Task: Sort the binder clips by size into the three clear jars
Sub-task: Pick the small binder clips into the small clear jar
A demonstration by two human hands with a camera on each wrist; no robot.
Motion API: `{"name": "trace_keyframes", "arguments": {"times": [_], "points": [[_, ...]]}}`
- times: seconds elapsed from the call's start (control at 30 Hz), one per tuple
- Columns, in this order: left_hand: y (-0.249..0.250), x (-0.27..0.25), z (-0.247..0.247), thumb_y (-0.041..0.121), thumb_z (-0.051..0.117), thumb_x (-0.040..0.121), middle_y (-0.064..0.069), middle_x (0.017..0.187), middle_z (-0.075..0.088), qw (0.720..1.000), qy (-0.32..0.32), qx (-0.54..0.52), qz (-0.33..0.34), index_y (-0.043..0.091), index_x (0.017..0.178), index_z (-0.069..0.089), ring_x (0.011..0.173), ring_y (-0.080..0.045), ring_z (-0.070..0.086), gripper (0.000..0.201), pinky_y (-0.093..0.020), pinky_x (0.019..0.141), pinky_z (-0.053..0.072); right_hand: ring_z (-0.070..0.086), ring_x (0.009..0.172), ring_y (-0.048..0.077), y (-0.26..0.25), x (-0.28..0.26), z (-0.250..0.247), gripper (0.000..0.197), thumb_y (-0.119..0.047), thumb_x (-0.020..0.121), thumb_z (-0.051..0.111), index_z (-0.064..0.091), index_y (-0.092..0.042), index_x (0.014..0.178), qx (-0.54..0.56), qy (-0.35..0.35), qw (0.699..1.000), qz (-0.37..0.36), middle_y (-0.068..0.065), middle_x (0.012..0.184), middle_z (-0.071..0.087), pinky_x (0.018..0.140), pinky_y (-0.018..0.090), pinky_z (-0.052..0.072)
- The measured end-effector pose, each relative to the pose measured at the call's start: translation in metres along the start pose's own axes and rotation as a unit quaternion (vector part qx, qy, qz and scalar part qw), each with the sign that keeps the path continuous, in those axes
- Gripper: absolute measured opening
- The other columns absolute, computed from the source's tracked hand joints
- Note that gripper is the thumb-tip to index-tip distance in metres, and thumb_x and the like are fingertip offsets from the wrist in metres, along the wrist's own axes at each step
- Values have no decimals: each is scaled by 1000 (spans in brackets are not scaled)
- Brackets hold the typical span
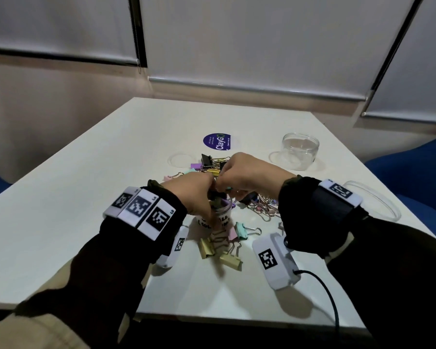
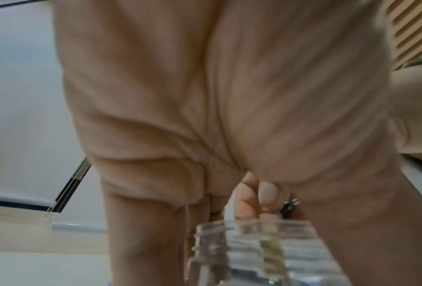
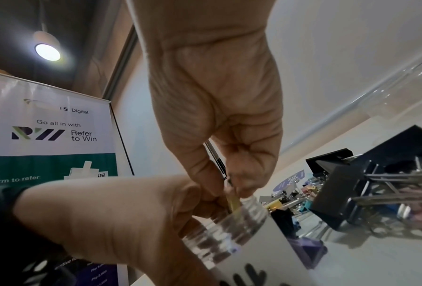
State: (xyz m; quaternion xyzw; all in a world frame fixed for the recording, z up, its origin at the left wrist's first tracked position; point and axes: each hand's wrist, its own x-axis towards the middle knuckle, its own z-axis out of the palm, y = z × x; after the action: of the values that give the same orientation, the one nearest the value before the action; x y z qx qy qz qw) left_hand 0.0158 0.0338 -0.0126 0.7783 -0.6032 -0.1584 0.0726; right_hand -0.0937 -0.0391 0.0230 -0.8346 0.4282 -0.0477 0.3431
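A small clear jar [image 1: 222, 217] with a white label stands near the table's front, and my left hand [image 1: 207, 197] grips it around the neck. Right over its mouth, my right hand [image 1: 223, 187] pinches a yellow binder clip [image 3: 234, 202]. The right wrist view shows that clip dipping into the jar [image 3: 224, 230] beside my left hand [image 3: 131, 222]. Through the jar's wall [image 2: 254, 251] in the left wrist view a yellowish shape shows. Several pastel clips [image 1: 222, 246] lie in front of the jar, and a mixed pile [image 1: 210, 162] lies behind my hands.
A wide, low clear jar [image 1: 300, 149] stands at the back right. One clear lid [image 1: 180, 159] lies left of the pile, another [image 1: 378, 200] at the right edge. A round purple sticker [image 1: 217, 141] is on the table. Big black clips [image 3: 339, 193] and loose wire handles [image 1: 262, 210] lie under my right wrist.
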Motion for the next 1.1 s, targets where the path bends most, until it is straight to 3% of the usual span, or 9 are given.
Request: {"name": "trace_keyframes", "arguments": {"times": [0.13, 0.27, 0.37, 0.47, 0.53, 0.63, 0.8, 0.93, 1.1], "points": [[0, 0, 0, 38, 91, 51, 1, 112, 62, 1000, -4, -6, 0, 20, 116, 52, 99, -19, 60, 78, -38, 87, 52, 71, 72, 29, 1, -1, -6, 20, 4, 78, 64, 68, 9, 97, 84, -7, 996, -10, 20, 78, 67, 79, 42, 60], [-1, 0, 0, 38, 90, 52, 3, 113, 60, 1000, -9, -10, -7, 21, 114, 50, 101, -17, 58, 76, -37, 88, 52, 71, 69, 30, 16, -1, -21, 11, 4, 84, 57, 64, -4, 81, 67, 63, 996, -17, 18, 79, 70, 71, 43, 61], [0, 0, -1, 38, 90, 53, 4, 113, 60, 1000, -13, -16, -9, 23, 112, 49, 100, -17, 57, 74, -36, 88, 51, 64, 55, 26, 35, -2, -32, 15, 4, 81, 54, 68, 2, 81, -85, 80, 993, -4, 20, 74, 71, 59, 37, 58], [1, 0, -1, 40, 89, 54, 3, 114, 60, 1000, -13, -11, -8, 22, 113, 49, 102, -18, 57, 74, -38, 89, 51, 59, 56, 24, 46, -8, -31, 9, -13, 75, 68, 65, -4, 75, -216, 57, 975, 8, 7, 62, 61, 52, 23, 47], [1, -1, -1, 42, 89, 54, 3, 115, 59, 1000, -13, -9, -8, 21, 115, 48, 103, -18, 57, 77, -39, 90, 50, 55, 63, 21, 52, -10, -25, 31, -30, 69, 81, 53, -15, 65, -289, 62, 955, 9, -2, 62, 53, 48, 21, 35], [1, -2, -1, 42, 90, 54, 3, 115, 59, 1000, -15, -14, -12, 21, 116, 49, 103, -18, 57, 77, -38, 90, 50, 51, 63, 20, 60, -7, -15, 39, -29, 63, 83, 46, -17, 64, -362, 65, 930, -4, -1, 66, 51, 46, 21, 29], [2, -2, -1, 41, 89, 57, 4, 115, 59, 1000, -20, -18, -8, 22, 117, 48, 99, -16, 57, 76, -31, 82, 49, 51, 67, 24, 62, -6, -14, 29, -23, 72, 70, 43, -14, 65, -373, 78, 925, -12, 0, 66, 48, 48, 21, 29], [1, -3, -1, 40, 89, 57, 4, 115, 58, 999, -23, -20, -10, 22, 116, 48, 99, -17, 57, 75, -32, 83, 50, 54, 72, 23, 63, -5, -12, 28, -32, 71, 75, 53, -15, 74, -350, 76, 934, -13, 1, 72, 55, 51, 22, 32], [2, -3, -1, 39, 89, 57, 4, 116, 58, 999, -20, -25, -9, 23, 116, 47, 100, -16, 56, 74, -29, 79, 47, 49, 71, 24, 63, -3, -5, 21, -15, 79, 60, 44, -19, 67, -344, 95, 934, -15, 2, 73, 52, 60, 27, 37]]}}
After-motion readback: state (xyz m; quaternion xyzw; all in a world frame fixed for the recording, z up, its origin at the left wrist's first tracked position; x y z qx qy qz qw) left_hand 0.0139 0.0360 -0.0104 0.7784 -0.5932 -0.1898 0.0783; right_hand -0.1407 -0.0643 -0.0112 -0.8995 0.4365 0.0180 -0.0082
